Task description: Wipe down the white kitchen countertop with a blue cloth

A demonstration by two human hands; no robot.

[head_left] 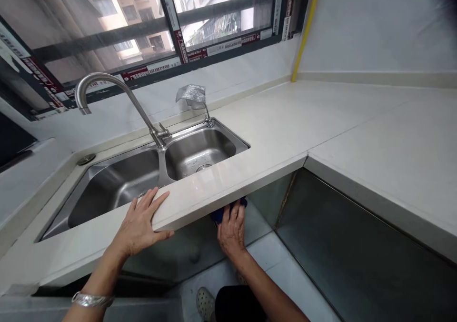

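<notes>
My left hand (pixel 141 224) rests with fingers spread on the front edge of the white countertop (pixel 282 126), its thumb hanging over the edge. Below the counter's lip, my right hand (pixel 232 226) presses a dark blue cloth (pixel 217 215) up near the top of the cabinet front. Most of the cloth is hidden by the fingers and the counter edge. Behind my left hand lies a double-bowl steel sink (pixel 162 165), with water drops in the right bowl. A curved steel faucet (pixel 117 84) rises between the bowls.
A small tap wrapped in silvery bubble film (pixel 193 95) stands at the sink's back corner. A yellow pipe (pixel 306 31) runs down the wall by the window. Dark glass cabinet doors (pixel 350 231) stand on the right, above a tiled floor (pixel 278 260). The counter turns a corner there.
</notes>
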